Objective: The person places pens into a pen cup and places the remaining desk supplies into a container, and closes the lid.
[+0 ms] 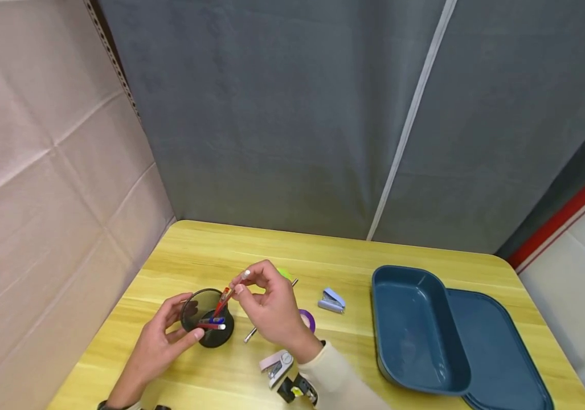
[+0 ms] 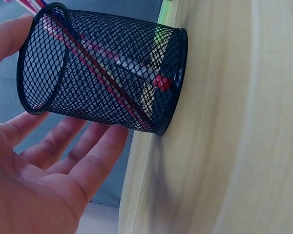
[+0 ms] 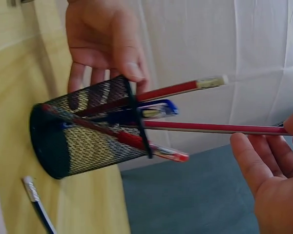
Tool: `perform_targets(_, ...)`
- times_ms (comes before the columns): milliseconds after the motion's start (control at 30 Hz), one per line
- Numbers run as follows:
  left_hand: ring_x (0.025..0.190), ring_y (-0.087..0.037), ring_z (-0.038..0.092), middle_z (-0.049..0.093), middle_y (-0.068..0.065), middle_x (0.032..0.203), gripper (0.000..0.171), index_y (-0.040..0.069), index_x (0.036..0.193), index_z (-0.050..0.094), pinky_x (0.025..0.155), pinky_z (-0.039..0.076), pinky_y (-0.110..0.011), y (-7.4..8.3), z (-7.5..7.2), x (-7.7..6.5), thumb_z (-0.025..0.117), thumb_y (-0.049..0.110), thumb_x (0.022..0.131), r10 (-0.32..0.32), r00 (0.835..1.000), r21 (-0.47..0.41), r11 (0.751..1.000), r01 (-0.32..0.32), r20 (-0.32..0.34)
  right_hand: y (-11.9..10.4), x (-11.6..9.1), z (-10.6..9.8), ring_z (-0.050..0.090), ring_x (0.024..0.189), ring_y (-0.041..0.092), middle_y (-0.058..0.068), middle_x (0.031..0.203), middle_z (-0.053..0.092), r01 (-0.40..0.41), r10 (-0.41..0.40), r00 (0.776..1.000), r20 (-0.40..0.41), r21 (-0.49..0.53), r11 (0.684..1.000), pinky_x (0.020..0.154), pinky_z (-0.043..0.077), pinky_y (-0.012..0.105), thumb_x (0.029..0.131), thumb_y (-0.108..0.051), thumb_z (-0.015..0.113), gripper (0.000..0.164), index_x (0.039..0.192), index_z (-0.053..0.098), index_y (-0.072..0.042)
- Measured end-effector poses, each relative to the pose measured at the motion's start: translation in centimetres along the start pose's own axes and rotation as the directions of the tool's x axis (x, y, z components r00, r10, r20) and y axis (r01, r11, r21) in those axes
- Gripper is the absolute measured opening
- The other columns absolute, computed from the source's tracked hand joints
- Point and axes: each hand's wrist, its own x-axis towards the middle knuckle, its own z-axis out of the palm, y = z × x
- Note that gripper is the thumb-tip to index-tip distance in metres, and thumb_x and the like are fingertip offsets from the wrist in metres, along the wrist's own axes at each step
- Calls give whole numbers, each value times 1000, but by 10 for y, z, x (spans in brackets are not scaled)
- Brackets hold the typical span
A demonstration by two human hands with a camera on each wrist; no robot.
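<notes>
right hand pinched a red pencil between thumb and fingers, its lower end inside a black mesh cup at the left of the desk. left hand held that cup by its rim and side. another red pencil, a blue-clipped pen and a red pen leaned in it. a blue stapler lay between cup and dark blue bin.

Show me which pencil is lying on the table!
The dark pencil: it lies outside the mesh cup. One red pencil leans in the cup; another red pencil, also partly inside, is pinched by the right hand.
</notes>
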Motion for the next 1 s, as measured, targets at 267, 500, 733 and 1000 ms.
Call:
perform_targets(267,123,5,62,65,-26,139,70,7,153,47,88,60,-21,-1,-1,1,82,6,92,9,1000,0,1000,-9,2,12,0,3,77,103,29,15,110,76,-92,90,996,-24,-64,994,83,66,32,101,-5,69,9,107,61,-6)
perform_targets(500,122,3,63,65,-25,140,69,8,153,47,87,61,-21,-2,0,0,82,8,93,-12,1000,-11,1000,12,8,23,0,2,76,89,8,3,99,80,-139,129,990,-56,-272,952,81,64,25,98,-14,77,7,103,75,-10)
perform_targets(733,121,2,63,65,-25,140,70,7,152,47,87,60,-21,-2,1,-1,82,8,92,-17,1000,-22,1000,17,13,29,-2,-3,74,85,1,-4,99,81,-181,174,983,-52,-380,907,77,61,21,97,-24,79,17,109,79,-11)
perform_targets(1000,121,2,64,65,-25,140,69,7,153,47,88,60,-21,-1,2,-2,82,8,93,-27,1000,-20,999,28,13,29,-2,-12,75,93,4,-4,104,81,-196,207,978,-11,-372,907,80,61,19,97,-19,79,14,110,79,-14)
